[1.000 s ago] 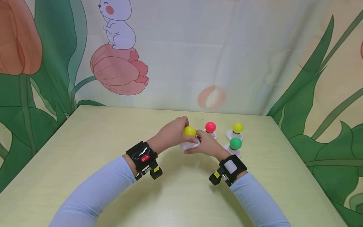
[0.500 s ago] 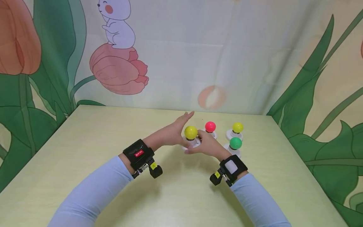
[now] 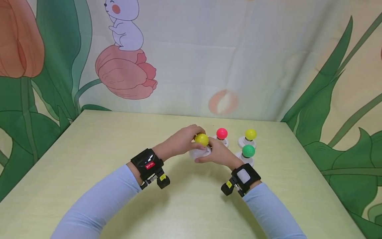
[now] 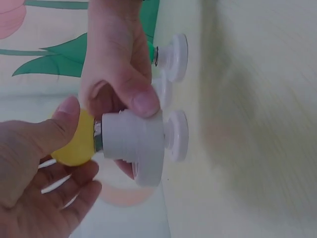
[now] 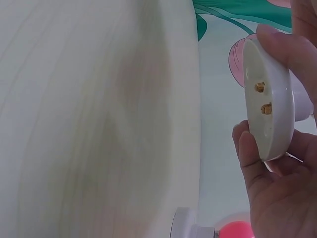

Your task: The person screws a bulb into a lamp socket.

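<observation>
My left hand [image 3: 182, 141] pinches a round yellow light bulb [image 3: 202, 139] between thumb and fingers. Below it, my right hand [image 3: 220, 153] grips the round white lamp holder [image 3: 197, 153] by its rim, well above the tabletop. In the left wrist view the bulb's metal screw cap [image 4: 98, 134] shows partly at the mouth of the holder, so the bulb sits in the socket with some of its thread exposed. From the right wrist the holder's hollow underside [image 5: 257, 131] faces the camera, with two brass screws [image 5: 266, 108] inside.
Three more bulbs stand upright in white holders just right of my hands: a red bulb [image 3: 222, 133], another yellow bulb [image 3: 250, 134] and a green bulb [image 3: 248, 151]. A pale wooden table [image 3: 203, 212] ends at a printed curtain [image 3: 185, 66] behind.
Half a second ago my left fingers were spread off the yellow bulb; now they have closed on it again. My right hand keeps the lamp holder in nearly the same place.
</observation>
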### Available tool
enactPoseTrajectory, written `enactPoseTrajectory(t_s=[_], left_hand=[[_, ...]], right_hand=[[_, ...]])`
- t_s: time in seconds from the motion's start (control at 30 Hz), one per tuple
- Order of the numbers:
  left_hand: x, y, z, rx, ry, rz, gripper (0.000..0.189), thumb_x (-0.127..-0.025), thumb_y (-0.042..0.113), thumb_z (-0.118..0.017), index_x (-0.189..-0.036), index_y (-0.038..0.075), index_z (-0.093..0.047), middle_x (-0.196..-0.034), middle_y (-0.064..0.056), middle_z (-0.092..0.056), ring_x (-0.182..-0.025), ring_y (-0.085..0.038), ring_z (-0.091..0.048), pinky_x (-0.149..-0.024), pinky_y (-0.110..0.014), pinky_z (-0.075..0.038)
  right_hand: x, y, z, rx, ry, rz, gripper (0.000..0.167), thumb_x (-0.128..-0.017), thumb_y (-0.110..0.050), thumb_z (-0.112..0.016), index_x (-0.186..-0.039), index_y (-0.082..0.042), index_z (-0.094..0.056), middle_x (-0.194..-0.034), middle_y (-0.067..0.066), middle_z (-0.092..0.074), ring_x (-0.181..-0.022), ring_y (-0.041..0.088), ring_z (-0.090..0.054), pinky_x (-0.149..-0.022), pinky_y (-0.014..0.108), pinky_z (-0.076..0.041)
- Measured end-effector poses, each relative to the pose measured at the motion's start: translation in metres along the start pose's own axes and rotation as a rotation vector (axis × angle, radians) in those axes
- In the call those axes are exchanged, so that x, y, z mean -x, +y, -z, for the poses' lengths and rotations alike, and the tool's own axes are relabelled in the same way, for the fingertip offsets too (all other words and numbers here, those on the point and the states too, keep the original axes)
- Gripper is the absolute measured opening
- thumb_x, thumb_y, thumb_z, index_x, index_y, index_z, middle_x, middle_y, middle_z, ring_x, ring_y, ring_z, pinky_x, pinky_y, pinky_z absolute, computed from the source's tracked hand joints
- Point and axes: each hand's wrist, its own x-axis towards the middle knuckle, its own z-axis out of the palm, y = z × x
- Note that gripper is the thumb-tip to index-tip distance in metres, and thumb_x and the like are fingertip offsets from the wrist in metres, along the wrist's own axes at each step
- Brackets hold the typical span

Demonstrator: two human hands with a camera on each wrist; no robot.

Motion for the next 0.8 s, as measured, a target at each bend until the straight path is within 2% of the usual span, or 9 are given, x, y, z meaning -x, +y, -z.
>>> enactPoseTrajectory(t_s=[0.13,0.23,0.33,0.43,0.53,0.63,0.73,0.8], left_hand=[[0.002,-0.005,0.006,0.008,-0.051,-0.132,0.041,-0.085,0.017,-0.074,-0.122,0.005,-0.059,-0.114,-0.006,-0.060,-0.101,-0.019,-0.055,-0.093,-0.033,-0.049],[0.003,-0.008,0.009,0.011,-0.090,-0.186,0.043,-0.085,0.014,-0.073,-0.125,0.007,-0.058,-0.118,-0.004,-0.061,-0.106,-0.018,-0.056,-0.098,-0.033,-0.048],[0.003,-0.011,0.011,0.009,-0.128,-0.178,0.046,-0.085,0.014,-0.074,-0.128,0.009,-0.058,-0.122,-0.003,-0.061,-0.111,-0.017,-0.056,-0.101,-0.035,-0.046],[0.002,-0.010,0.012,0.006,-0.144,-0.122,0.057,-0.083,0.020,-0.077,-0.134,0.009,-0.054,-0.124,-0.003,-0.060,-0.113,-0.017,-0.056,-0.102,-0.033,-0.046],[0.001,-0.006,0.010,-0.009,-0.113,-0.047,0.068,-0.080,0.034,-0.079,-0.134,0.005,-0.050,-0.120,-0.006,-0.056,-0.105,-0.017,-0.056,-0.093,-0.029,-0.049],[0.001,-0.002,0.007,-0.042,-0.057,-0.013,0.063,-0.080,0.042,-0.078,-0.122,0.003,-0.053,-0.108,-0.007,-0.055,-0.091,-0.017,-0.054,-0.079,-0.026,-0.050],[0.001,0.001,0.005,-0.069,-0.009,-0.024,0.051,-0.081,0.042,-0.076,-0.110,0.004,-0.057,-0.098,-0.005,-0.056,-0.083,-0.017,-0.053,-0.071,-0.025,-0.048],[0.001,0.002,0.005,-0.082,0.005,-0.058,0.047,-0.082,0.039,-0.076,-0.109,0.005,-0.059,-0.096,-0.003,-0.057,-0.084,-0.018,-0.055,-0.072,-0.025,-0.047]], right_hand=[[0.001,-0.002,0.001,-0.006,-0.022,0.023,0.067,-0.069,-0.028,-0.088,-0.126,-0.017,-0.054,-0.118,0.001,-0.062,-0.105,0.021,-0.058,-0.093,0.039,-0.048],[0.003,-0.004,0.002,-0.008,-0.038,0.023,0.069,-0.069,-0.028,-0.088,-0.127,-0.016,-0.053,-0.119,0.001,-0.061,-0.106,0.022,-0.058,-0.095,0.041,-0.048],[0.003,-0.005,0.001,0.003,-0.055,0.020,0.071,-0.068,-0.029,-0.088,-0.128,-0.014,-0.052,-0.119,0.002,-0.061,-0.107,0.022,-0.058,-0.096,0.041,-0.048],[0.002,-0.005,0.000,0.012,-0.065,0.016,0.070,-0.069,-0.031,-0.088,-0.127,-0.015,-0.053,-0.118,0.001,-0.062,-0.105,0.020,-0.059,-0.095,0.039,-0.049],[0.000,-0.005,0.000,0.018,-0.051,0.020,0.065,-0.070,-0.032,-0.087,-0.124,-0.017,-0.054,-0.114,-0.002,-0.063,-0.101,0.018,-0.060,-0.091,0.035,-0.050],[-0.001,-0.006,0.000,0.003,-0.035,0.034,0.061,-0.072,-0.030,-0.086,-0.121,-0.018,-0.054,-0.111,-0.002,-0.063,-0.098,0.017,-0.061,-0.088,0.034,-0.051],[-0.002,-0.008,0.001,-0.021,-0.032,0.042,0.059,-0.073,-0.027,-0.086,-0.121,-0.017,-0.054,-0.110,-0.002,-0.063,-0.098,0.018,-0.061,-0.088,0.033,-0.051],[-0.001,-0.010,0.001,-0.034,-0.032,0.045,0.059,-0.072,-0.025,-0.086,-0.121,-0.017,-0.054,-0.111,-0.001,-0.063,-0.098,0.019,-0.061,-0.088,0.034,-0.051]])
